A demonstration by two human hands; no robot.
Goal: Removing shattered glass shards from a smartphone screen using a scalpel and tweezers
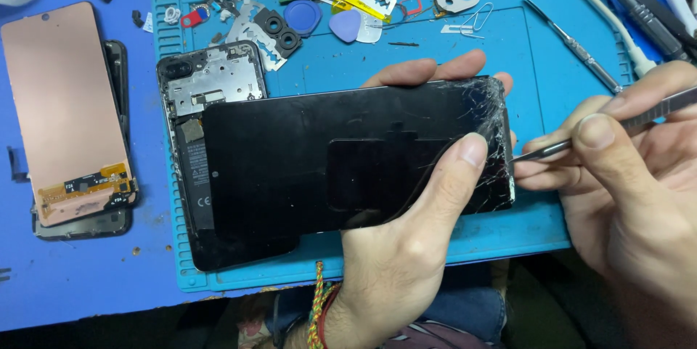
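The blue repair mat [508,240] lies under everything I handle. Just above it my left hand [406,247] clamps the cracked black phone screen [348,164], thumb on the glass, fingers curled behind. At the screen's shattered right edge, my right hand [639,175] pinches a thin metal pry tool [581,142], tip touching it.

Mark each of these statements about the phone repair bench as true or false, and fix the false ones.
1. The left hand grips a phone with a cracked screen. True.
2. The cracks sit at the phone's left end. False: they spread over its right end.
3. The right hand holds a thin metal tool at the phone's right edge. True.
4. The work mat is red. False: it is blue.
5. An opened phone lies on the mat. True.
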